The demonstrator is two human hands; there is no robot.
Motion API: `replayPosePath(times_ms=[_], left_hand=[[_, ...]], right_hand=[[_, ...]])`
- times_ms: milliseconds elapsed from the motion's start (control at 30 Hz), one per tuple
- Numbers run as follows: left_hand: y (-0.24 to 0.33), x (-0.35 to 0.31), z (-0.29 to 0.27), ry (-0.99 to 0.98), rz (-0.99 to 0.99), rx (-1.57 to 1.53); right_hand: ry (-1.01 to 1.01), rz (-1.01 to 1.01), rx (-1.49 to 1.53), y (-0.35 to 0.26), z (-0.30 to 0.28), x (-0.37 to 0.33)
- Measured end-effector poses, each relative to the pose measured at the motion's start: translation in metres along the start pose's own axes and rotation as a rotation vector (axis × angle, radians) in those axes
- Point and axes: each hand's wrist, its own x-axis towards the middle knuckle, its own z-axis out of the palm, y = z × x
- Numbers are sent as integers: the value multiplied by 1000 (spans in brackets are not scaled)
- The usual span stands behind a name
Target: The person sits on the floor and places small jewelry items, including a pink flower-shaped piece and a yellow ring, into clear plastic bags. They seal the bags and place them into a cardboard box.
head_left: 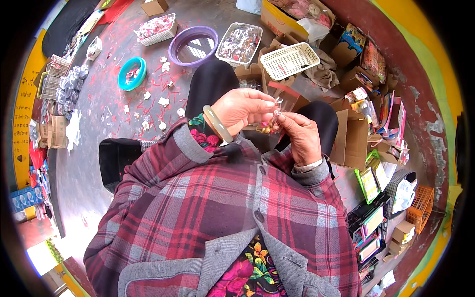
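Note:
Above my lap, my left hand and my right hand come together, each with thumb and fingers pinched. Between them is a small clear plastic bag with gold and pink bits inside; what exactly these are is too small to tell. My left fingertips pinch its upper edge, and my right thumb and forefinger grip it from the other side. A pale bangle circles my left wrist. Below the hands, an open cardboard box stands between my knees, partly hidden.
Ahead on the floor stand a purple basin, a teal bowl, a white basket of small packets and an off-white basket. Red and white scraps litter the floor. Cardboard boxes crowd my right side, before the wall.

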Motion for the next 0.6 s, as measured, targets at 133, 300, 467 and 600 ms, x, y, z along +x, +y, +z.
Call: replayPosePath(times_ms=[133, 300, 467, 600], left_hand=[[-5, 3, -3, -5, 24, -61], [-8, 2, -5, -16, 89, -165], [-6, 0, 2, -2, 116, -75], [-8, 0, 5, 16, 150, -91]], right_hand=[[4, 17, -26, 1, 0, 0], [4, 25, 39, 7, -5, 3], [-10, -4, -38, 8, -5, 2], [-9, -1, -26, 6, -3, 2]])
